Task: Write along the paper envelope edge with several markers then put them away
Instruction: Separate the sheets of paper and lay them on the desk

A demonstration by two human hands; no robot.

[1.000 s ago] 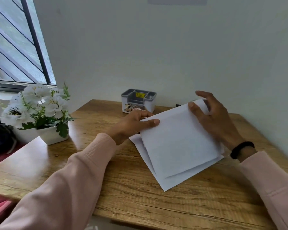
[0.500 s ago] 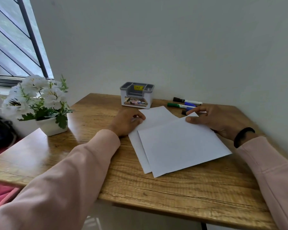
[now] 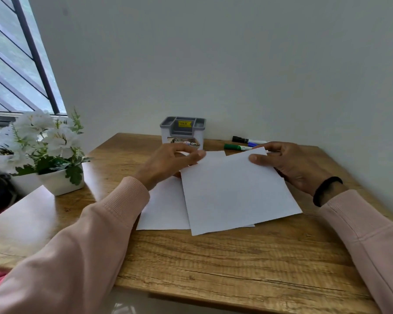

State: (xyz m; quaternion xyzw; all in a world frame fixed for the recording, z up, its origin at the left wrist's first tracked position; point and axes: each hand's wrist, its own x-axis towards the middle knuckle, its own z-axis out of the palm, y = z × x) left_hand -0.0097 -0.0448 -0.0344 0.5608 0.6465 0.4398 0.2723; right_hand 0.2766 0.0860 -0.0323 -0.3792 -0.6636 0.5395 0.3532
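Two white paper envelopes lie overlapped on the wooden table. The upper envelope is tilted; my right hand pinches its far right corner between thumb and fingers. My left hand hovers at its far left corner, fingers curled, thumb touching the paper edge. The lower envelope shows on the left under it. Behind my right hand lie three markers: a black-capped one, a green one and a blue one, partly hidden by my fingers.
A grey and white pen holder stands at the back of the table against the wall. A white pot of white flowers sits at the left edge. The wall runs close along the right side. A window is at the far left.
The upper envelope went from raised to flat, and now its far edge is lifted slightly again. My left hand moved from the lower sheet up to the upper envelope's left corner. Markers came into view.
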